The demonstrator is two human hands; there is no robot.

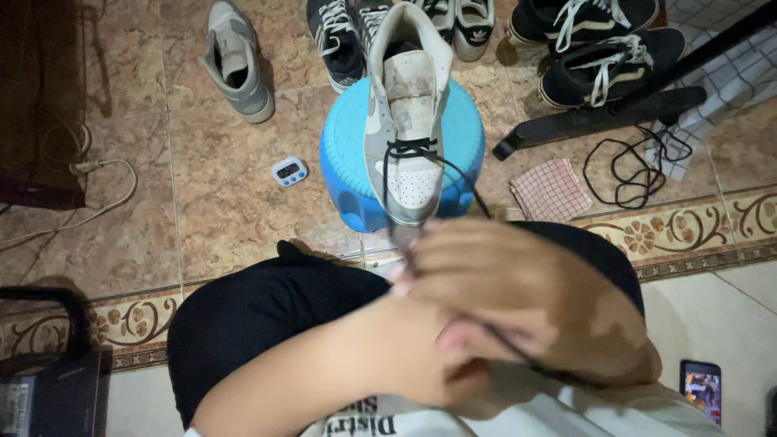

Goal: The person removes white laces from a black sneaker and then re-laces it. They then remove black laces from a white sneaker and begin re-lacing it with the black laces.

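**Lacing a sneaker on a blue stool**

Brown tiled floor (218, 202) with a patterned border strip along the bottom, dim light, shoes all over the place. Only one view here, from the head camera looking straight down.

Dead centre there's a round blue plastic stool (344, 150) and a grey and white sneaker (407, 121) sits on top of it, toe pointing toward the person, tongue pulled open. A black lace (413, 148) is threaded through the lowest eyelets only, and both ends run off the toe down to the hands.

The hands are up close to the camera and pretty blurry. The right hand (526, 299) lies on top, fingers curled over, and the black lace passes under it, so it looks closed on the lace. The left hand (421, 356) is tucked beneath it, mostly covered; can't tell whether it's gripping anything. Black trousers and a white shirt with print show below.

Around the stool: a small white and blue timer (290, 171) on the floor just left of it, a lone grey shoe (236, 61) further up left, two pairs of black and white sneakers (595, 48) along the top, a checked cloth (549, 190) to the right, a black cable (627, 170) coiled near a black stand leg, and a phone (701, 390) with its screen lit at bottom right.
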